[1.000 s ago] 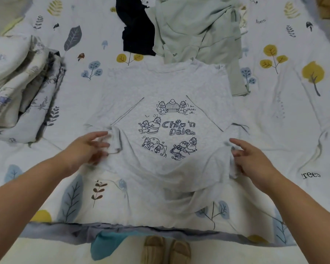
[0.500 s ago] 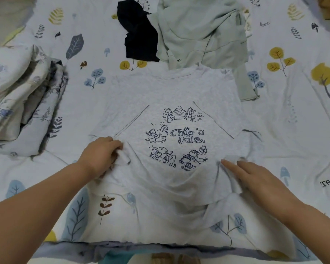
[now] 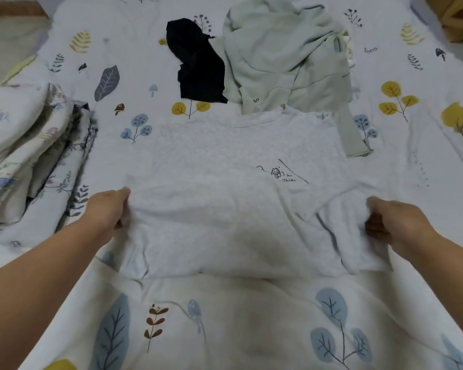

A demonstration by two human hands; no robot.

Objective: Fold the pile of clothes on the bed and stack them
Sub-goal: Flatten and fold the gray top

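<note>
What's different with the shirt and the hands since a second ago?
Both hands, left hand and right hand, took hold of the grey T-shirt at its sides and folded its lower part up over the print, hiding most of it. The black garment, green garment and bedding pile stayed put.

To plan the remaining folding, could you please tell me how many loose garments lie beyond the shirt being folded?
2: a crumpled black garment at top centre, and a pale green fabric top beside it to the right. Others may be hidden underneath.
</note>
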